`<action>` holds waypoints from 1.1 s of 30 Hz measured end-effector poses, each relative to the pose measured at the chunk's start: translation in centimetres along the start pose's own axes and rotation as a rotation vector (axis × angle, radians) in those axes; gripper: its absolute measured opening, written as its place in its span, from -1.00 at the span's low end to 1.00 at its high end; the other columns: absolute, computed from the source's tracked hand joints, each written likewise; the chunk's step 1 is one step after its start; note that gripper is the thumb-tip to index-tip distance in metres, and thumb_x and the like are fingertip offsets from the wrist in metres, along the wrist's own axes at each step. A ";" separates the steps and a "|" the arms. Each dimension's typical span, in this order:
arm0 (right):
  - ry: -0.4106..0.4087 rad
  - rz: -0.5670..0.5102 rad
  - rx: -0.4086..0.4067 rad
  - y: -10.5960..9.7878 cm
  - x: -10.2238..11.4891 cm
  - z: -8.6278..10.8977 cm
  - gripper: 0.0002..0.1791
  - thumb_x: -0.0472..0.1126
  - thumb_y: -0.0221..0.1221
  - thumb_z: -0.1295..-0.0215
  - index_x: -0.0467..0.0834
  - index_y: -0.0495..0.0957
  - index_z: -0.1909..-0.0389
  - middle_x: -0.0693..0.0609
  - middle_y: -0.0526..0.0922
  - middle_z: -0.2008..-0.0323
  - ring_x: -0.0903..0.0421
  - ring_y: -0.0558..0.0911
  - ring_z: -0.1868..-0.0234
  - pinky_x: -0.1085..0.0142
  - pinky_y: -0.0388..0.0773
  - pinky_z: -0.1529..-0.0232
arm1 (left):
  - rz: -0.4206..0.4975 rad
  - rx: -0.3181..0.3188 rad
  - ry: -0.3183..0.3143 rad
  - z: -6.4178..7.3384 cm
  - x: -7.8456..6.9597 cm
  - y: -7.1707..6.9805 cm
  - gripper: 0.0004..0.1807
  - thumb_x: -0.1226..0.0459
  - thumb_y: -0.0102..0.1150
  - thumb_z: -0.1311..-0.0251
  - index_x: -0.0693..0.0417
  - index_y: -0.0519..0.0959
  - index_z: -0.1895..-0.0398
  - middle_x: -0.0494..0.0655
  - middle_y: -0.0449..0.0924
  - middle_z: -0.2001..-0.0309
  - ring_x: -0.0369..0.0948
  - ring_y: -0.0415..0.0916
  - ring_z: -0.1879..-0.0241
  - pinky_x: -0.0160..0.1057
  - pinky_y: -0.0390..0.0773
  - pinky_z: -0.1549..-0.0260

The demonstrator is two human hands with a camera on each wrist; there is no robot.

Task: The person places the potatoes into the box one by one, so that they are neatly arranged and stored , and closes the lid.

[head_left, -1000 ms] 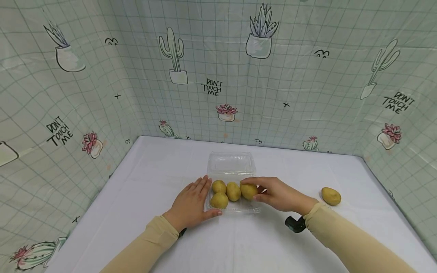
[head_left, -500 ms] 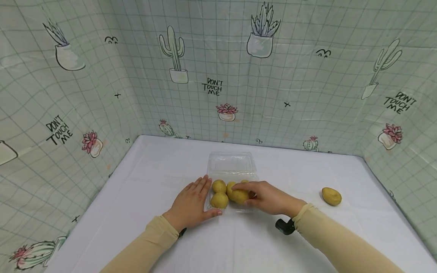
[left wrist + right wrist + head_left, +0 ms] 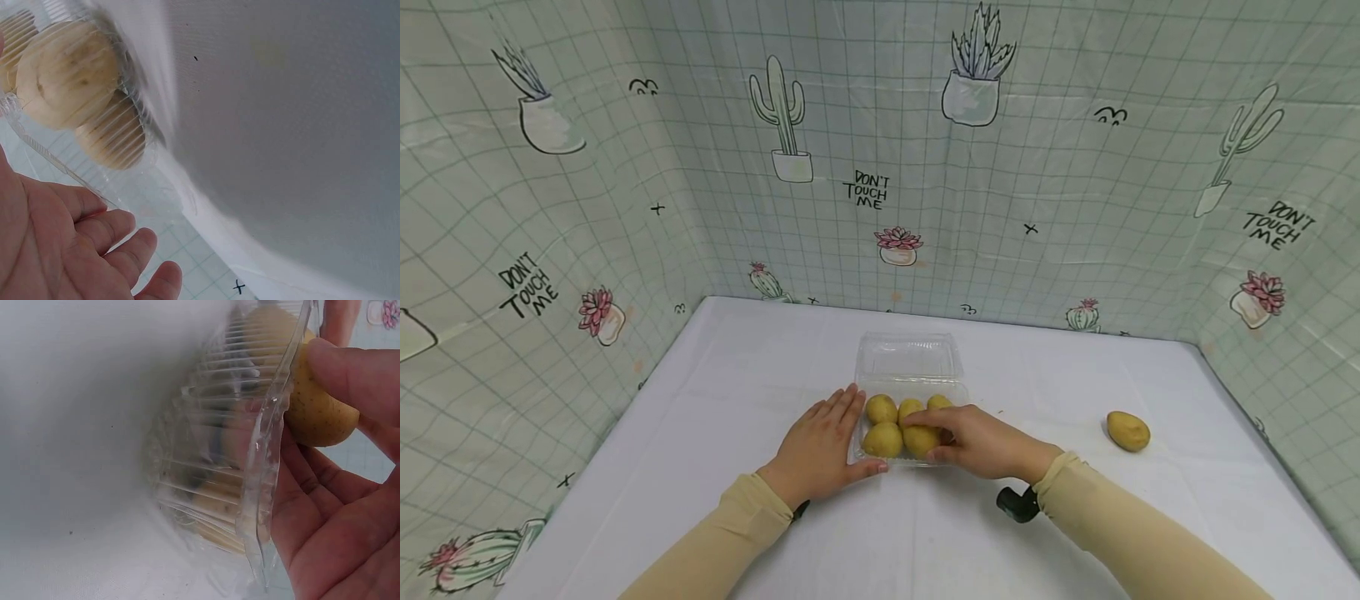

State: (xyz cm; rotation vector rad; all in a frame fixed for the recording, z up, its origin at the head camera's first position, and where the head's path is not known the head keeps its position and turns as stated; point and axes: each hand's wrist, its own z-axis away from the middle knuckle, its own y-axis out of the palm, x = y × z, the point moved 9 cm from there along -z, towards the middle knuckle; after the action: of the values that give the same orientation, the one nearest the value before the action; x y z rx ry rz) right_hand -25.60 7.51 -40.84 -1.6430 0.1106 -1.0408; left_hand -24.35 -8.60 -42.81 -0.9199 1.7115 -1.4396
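Right hand (image 3: 988, 444): gripping a potato (image 3: 921, 442), thumb on one side, fingers curled round the other. That potato is in the near row of the clear box (image 3: 261, 469), just right of the near-left one (image 3: 882, 440). Right wrist view has part of it standing above the box rim; can't tell if it touches the box floor.

Left hand (image 3: 820, 446): spread wide, holding nothing. Fingers straight along the box's left side, thumb out along the near-left corner. Can't tell how hard it presses.

Far row: one potato left (image 3: 882, 409), one middle (image 3: 911, 407), one right (image 3: 938, 402). The middle and right ones are partly covered by the right hand. Five in the box, counting the gripped one.

Lid (image 3: 908, 357) folded back on the far side. Sixth potato (image 3: 1127, 432) lies on the white table (image 3: 760, 358), well right of the box.

Tan sleeves (image 3: 1150, 525) on both arms, black gadget (image 3: 1018, 504) at the right wrist. Grid-print cloth (image 3: 985, 175) behind, with cacti and "DON'T TOUCH ME".
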 end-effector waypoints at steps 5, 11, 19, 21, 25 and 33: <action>0.024 0.005 0.020 0.2 -0.2 0.0 -0.44 -0.21 0.28 -0.36 -0.02 0.45 -0.37 0.09 0.62 -0.03 0.20 0.53 0.14 0.28 0.51 0.12 | 0.004 0.010 -0.006 0.1 0.0 0.0 0.15 -0.46 -0.08 -0.19 0.30 0.14 -0.52 0.20 0.11 -0.50 0.06 0.09 -0.47 0.03 0.19 -0.37; 0.063 0.011 0.041 0.5 -0.4 -0.2 -0.47 -0.22 0.22 -0.41 -0.03 0.44 -0.38 0.10 0.64 0.02 0.21 0.53 0.15 0.24 0.52 0.08 | 0.018 0.003 -0.006 0.1 0.0 -0.2 0.14 -0.44 -0.06 -0.20 0.31 0.13 -0.52 0.22 0.10 -0.50 0.08 0.11 -0.46 0.05 0.19 -0.36; 0.085 0.016 0.055 0.7 -0.4 -0.4 -0.49 -0.23 0.21 -0.41 -0.03 0.46 -0.36 0.11 0.65 0.07 0.20 0.53 0.17 0.22 0.52 0.08 | 0.002 0.003 -0.003 0.0 0.0 -0.1 0.15 -0.45 -0.08 -0.20 0.31 0.13 -0.52 0.22 0.11 -0.49 0.08 0.12 -0.45 0.05 0.20 -0.36; 0.092 0.013 0.061 0.6 -0.4 -0.4 -0.49 -0.22 0.20 -0.42 -0.03 0.45 -0.37 0.09 0.65 0.07 0.19 0.53 0.17 0.20 0.51 0.07 | 0.000 0.000 -0.001 0.0 0.0 -0.1 0.15 -0.45 -0.08 -0.20 0.31 0.13 -0.52 0.22 0.11 -0.49 0.08 0.13 -0.45 0.05 0.21 -0.36; 0.111 -0.011 0.078 0.6 -0.5 -0.3 -0.50 -0.19 0.17 -0.44 -0.02 0.44 -0.38 0.06 0.64 0.02 0.18 0.52 0.14 0.17 0.51 0.04 | -0.005 -0.015 0.006 0.0 -0.1 -0.2 0.15 -0.45 -0.08 -0.20 0.31 0.15 -0.51 0.23 0.13 -0.48 0.08 0.15 -0.44 0.04 0.22 -0.35; 0.107 -0.031 0.083 0.6 -0.6 -0.4 -0.51 -0.19 0.18 -0.45 -0.02 0.45 -0.37 0.00 0.62 -0.08 0.17 0.51 0.06 0.11 0.50 -0.04 | -0.018 -0.021 0.011 0.1 -0.1 -0.1 0.15 -0.46 -0.09 -0.20 0.31 0.15 -0.51 0.23 0.13 -0.48 0.09 0.15 -0.44 0.04 0.23 -0.35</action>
State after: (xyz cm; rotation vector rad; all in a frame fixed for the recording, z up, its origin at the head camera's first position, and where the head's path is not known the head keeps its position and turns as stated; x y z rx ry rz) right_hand -25.91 7.34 -41.68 -1.5181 0.1116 -1.1427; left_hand -24.22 -8.54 -42.68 -0.9425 1.7331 -1.4436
